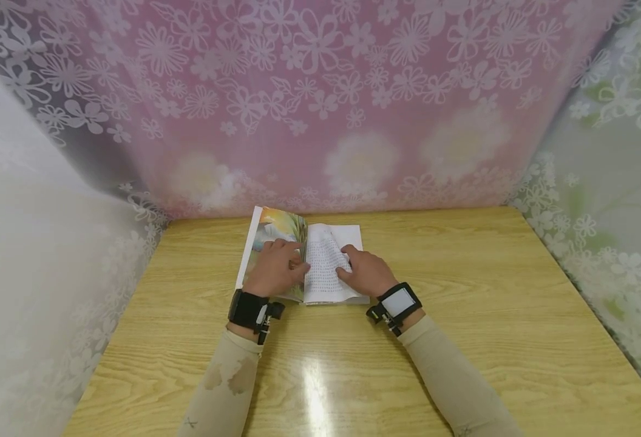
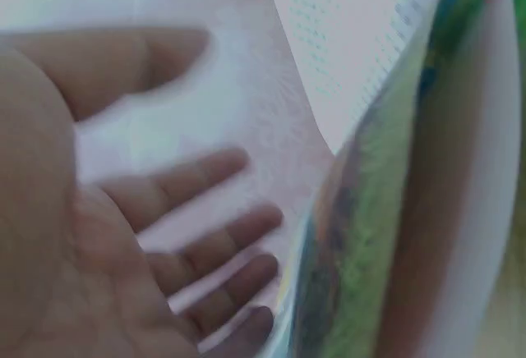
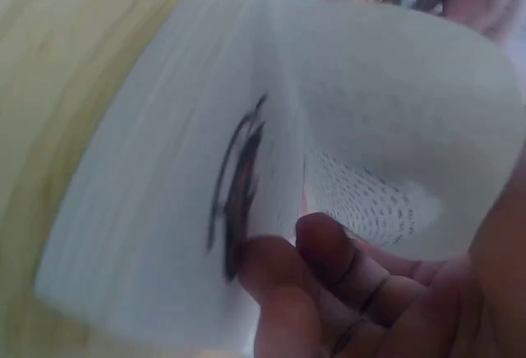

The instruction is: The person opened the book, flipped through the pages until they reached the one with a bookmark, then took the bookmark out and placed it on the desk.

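An open book point(image 1: 248, 250) lies on the table, its left side a colour picture and its right a printed page point(image 1: 323, 267). Over the picture side is my left hand point(image 1: 278, 268); the left wrist view shows its fingers spread and loose beside the book, holding nothing. My right hand point(image 1: 372, 274) pinches the outer edge of the printed page, which bows up from the white sheet beneath. In the right wrist view, the fingers point(image 3: 329, 247) are curled at the bent page, and a dark drawing point(image 3: 241, 202) shows on the sheet below.
The wood-grain table point(image 1: 462, 291) extends around the book on both sides and toward me. A pink floral curtain point(image 1: 320, 152) hangs along its back edge, with pale floral cloth point(image 1: 604, 200) at the sides. Both wrists wear black straps with small devices.
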`<state>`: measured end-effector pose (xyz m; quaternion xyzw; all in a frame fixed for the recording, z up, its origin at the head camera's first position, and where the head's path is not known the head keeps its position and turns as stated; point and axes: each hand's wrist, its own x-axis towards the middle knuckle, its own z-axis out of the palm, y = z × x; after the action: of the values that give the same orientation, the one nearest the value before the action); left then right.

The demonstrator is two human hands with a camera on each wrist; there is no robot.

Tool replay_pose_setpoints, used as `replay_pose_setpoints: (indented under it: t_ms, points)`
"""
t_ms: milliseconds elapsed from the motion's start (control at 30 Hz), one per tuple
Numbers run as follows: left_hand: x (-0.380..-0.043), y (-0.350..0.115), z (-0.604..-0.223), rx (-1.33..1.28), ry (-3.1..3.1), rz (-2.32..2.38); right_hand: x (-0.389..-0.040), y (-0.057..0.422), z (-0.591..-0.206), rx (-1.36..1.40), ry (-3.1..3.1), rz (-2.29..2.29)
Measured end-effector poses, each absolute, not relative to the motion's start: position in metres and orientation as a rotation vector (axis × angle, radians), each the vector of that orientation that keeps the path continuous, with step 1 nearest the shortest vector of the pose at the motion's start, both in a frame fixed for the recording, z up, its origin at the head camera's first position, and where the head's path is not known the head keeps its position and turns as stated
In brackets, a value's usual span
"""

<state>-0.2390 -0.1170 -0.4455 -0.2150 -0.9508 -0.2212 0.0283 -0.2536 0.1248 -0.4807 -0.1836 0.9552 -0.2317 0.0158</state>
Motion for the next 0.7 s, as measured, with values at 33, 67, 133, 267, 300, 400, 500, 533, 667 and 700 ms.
replay_pose_setpoints:
  t_ms: [33,67,133,267,300,400,500,533,667,700]
  points:
    - [-0.238,-0.115,-0.443,-0.708,-2.923,-0.681,-0.253,0.125,-0.480,-0.567,2.938,-0.771]
    - [-0.238,-0.112,-0.442,-0.755,-2.919,-0.686,-0.253,0.124,-0.480,-0.562,2.902,-0.830]
    - [-0.235,-0.106,-0.439,-0.811,-2.916,-0.718,-0.253,0.124,-0.479,-0.559,2.828,-0.981]
    - [-0.232,-0.096,-0.437,-0.900,-2.883,-0.848,-0.252,0.120,-0.476,-0.640,2.738,-1.229]
    - [-0.232,-0.095,-0.437,-0.919,-2.870,-0.860,-0.252,0.120,-0.475,-0.679,2.728,-1.265]
    - [-0.231,-0.090,-0.437,-0.965,-2.837,-0.833,-0.250,0.116,-0.471,-0.800,2.709,-1.307]
    - [-0.233,-0.089,-0.437,-0.993,-2.769,-0.765,-0.249,0.114,-0.469,-0.884,2.695,-1.307]
    - [-0.233,-0.089,-0.437,-0.994,-2.745,-0.755,-0.248,0.113,-0.468,-0.903,2.693,-1.300]
    - [-0.238,-0.093,-0.437,-1.013,-2.643,-0.696,-0.249,0.112,-0.470,-0.963,2.699,-1.254]
    - [-0.239,-0.095,-0.437,-1.010,-2.634,-0.684,-0.249,0.112,-0.470,-0.974,2.704,-1.238]
